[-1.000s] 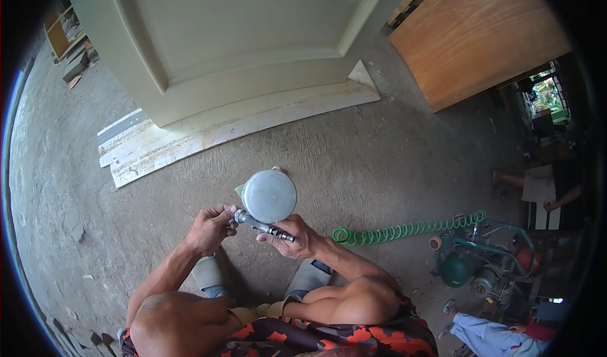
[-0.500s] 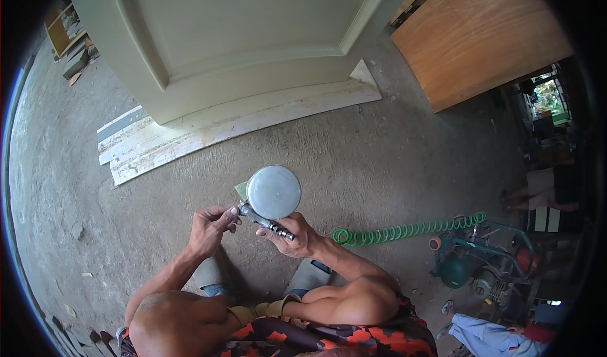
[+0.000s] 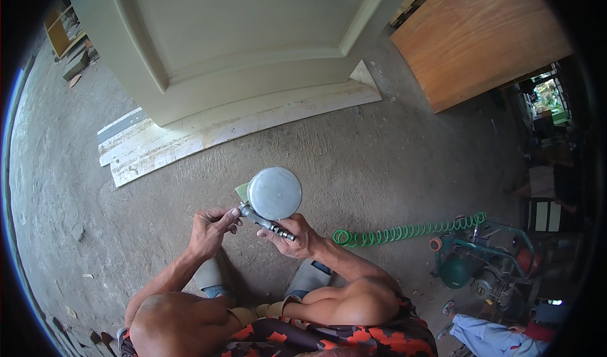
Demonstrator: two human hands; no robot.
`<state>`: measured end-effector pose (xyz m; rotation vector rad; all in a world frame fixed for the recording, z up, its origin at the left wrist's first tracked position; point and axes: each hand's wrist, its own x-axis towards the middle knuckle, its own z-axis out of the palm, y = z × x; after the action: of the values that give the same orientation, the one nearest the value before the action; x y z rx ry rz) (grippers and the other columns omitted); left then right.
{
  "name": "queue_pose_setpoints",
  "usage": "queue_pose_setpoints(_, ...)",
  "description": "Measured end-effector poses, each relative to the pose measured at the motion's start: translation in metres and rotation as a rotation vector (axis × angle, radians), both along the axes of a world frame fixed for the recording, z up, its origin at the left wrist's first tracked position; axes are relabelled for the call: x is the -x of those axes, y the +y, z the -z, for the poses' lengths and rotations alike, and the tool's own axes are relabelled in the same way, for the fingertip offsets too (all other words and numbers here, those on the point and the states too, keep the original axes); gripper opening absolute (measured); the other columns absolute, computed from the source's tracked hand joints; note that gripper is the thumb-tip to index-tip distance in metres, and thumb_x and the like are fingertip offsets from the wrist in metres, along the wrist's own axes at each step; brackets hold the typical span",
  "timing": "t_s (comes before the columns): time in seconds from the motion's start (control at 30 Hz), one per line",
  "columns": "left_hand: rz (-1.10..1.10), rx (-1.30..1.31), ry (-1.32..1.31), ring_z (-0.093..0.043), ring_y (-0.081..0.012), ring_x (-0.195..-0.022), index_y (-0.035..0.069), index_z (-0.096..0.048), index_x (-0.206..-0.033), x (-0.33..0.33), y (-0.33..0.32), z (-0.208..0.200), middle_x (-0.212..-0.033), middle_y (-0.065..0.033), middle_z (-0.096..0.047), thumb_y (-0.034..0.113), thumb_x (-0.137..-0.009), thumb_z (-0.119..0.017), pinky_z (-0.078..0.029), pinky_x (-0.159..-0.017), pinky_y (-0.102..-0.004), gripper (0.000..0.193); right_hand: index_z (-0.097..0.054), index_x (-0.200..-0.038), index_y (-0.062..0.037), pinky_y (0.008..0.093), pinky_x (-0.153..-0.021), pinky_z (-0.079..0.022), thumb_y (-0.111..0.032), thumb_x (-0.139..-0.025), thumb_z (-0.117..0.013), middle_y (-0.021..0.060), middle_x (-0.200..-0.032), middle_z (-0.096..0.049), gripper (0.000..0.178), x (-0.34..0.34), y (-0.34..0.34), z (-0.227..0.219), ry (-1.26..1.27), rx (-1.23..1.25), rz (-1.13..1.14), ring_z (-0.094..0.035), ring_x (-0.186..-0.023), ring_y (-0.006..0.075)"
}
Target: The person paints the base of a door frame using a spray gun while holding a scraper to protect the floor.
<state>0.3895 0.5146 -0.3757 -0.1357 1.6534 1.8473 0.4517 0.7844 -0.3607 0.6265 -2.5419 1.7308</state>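
A spray gun [image 3: 253, 216] with a metal body and a round pale cup [image 3: 275, 193] on top is held between my hands, above the floor in front of my feet. My right hand [image 3: 296, 237] is closed round its grip, below the cup. At the other end of the body, the thumb and fingers of my left hand [image 3: 212, 229] pinch the nozzle end. A small green piece [image 3: 241, 191] sticks out beside the cup; what it is I cannot make out.
A cream panelled door [image 3: 240, 28] stands ahead on white boards [image 3: 246, 127]. At far right leans a brown wooden panel [image 3: 480, 37]. A coiled green hose [image 3: 404, 232] runs to an air compressor [image 3: 458, 270]. Another person's pale trousers [image 3: 480, 335] show at lower right.
Almost nothing differs. Both hands keep their hold on the spray gun, and the cup sits slightly lower in the picture.
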Motion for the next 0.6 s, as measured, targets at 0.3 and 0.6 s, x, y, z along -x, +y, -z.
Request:
queue_pose_setpoints(0.3,0.015,0.010,0.002,-0.068,-0.0111,-0.080,-0.003,-0.086,-0.117,0.0000,-0.0009,-0.0013,-0.093,-0.0069,-0.080,0.022,-0.113,-0.076,-0.057,-0.074,-0.0299,0.027,-0.067,-0.124,0.0035,0.0427,-0.059,-0.051,-0.012,-0.105,-0.083,0.0142,-0.079,-0.067,0.029,-0.0004,-0.0001,0.0036,0.003,0.017,-0.006,-0.067,-0.064,0.0267)
queue_pose_setpoints(0.6,0.020,0.015,0.020,-0.068,-0.0106,-0.080,-0.002,-0.086,-0.116,-0.0004,-0.0015,-0.0011,-0.093,-0.0061,-0.080,0.022,-0.113,-0.076,-0.057,-0.075,-0.0298,0.027,-0.067,-0.127,0.0037,0.0438,-0.058,-0.051,-0.011,-0.105,-0.082,0.0148,-0.080,-0.067,0.031,-0.0003,-0.0002,-0.0007,0.004,-0.005,-0.008,-0.067,-0.064,0.0272)
